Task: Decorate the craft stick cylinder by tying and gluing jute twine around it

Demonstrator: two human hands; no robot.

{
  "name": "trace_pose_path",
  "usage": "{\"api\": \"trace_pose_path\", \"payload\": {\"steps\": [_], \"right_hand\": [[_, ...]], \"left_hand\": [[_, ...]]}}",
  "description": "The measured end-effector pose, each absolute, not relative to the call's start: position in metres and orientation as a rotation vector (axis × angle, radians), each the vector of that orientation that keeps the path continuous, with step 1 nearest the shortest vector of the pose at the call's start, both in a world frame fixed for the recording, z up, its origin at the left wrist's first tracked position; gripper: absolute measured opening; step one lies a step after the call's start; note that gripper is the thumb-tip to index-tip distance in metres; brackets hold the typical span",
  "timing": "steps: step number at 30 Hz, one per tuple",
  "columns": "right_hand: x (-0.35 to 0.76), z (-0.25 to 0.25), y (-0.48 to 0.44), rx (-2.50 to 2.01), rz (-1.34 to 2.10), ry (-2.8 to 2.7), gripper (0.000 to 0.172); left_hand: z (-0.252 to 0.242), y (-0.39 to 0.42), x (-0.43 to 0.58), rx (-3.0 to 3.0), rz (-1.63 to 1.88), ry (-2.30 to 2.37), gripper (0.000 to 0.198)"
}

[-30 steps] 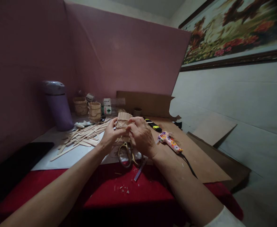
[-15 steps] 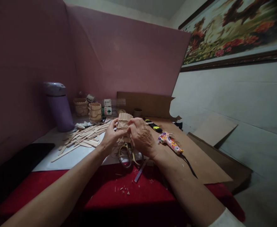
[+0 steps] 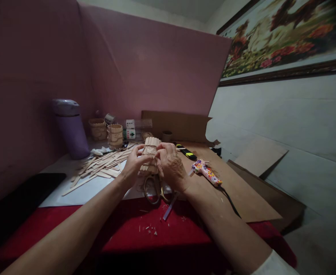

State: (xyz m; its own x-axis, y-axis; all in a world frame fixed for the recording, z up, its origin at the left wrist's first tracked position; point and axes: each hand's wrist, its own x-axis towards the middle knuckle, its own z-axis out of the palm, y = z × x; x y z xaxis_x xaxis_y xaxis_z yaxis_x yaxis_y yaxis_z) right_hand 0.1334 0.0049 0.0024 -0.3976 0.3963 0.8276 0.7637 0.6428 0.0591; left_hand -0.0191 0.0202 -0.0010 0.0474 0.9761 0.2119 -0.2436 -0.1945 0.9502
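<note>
Between my two hands is a small cup made of wooden craft sticks (image 3: 152, 142), with twine around it. My left hand (image 3: 134, 162) is closed on its left side. On the right side, my right hand (image 3: 170, 164) presses bent fingers against the cup; whether its fingertips also pinch the twine is hidden. Just below the cup lie scissors (image 3: 152, 194) with their handles toward me, the blades out of sight. A clear glue stick (image 3: 169, 209) rests near the handles.
Loose craft sticks (image 3: 105, 165) are heaped at left, before two finished stick cups (image 3: 115, 136) and a purple bottle (image 3: 72, 131). At right, a flowered glue gun (image 3: 207, 173) and a yellow-black utility knife (image 3: 186, 152) lie on cardboard (image 3: 242, 198). Small scraps dot the red cloth (image 3: 128, 236).
The cup has tilted and turned a little between my hands, so more of its lower stick ends show. Both hands stay at nearly the same place.
</note>
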Motion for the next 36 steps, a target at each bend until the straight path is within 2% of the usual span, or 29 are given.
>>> {"api": "trace_pose_path", "payload": {"steps": [12, 21, 36], "right_hand": [[0.128, -0.004, 0.006, -0.852, -0.267, -1.986, 0.011], [0.134, 0.003, 0.003, -0.852, -0.183, -2.011, 0.014], [0.144, 0.018, 0.002, -0.888, -0.624, -2.205, 0.013]], "left_hand": [[-0.003, 0.023, -0.018, 1.219, 1.443, 0.888, 0.073], [0.001, 0.019, -0.019, 1.223, 1.440, 0.898, 0.074], [0.004, 0.016, -0.018, 1.271, 1.429, 0.947, 0.075]]}}
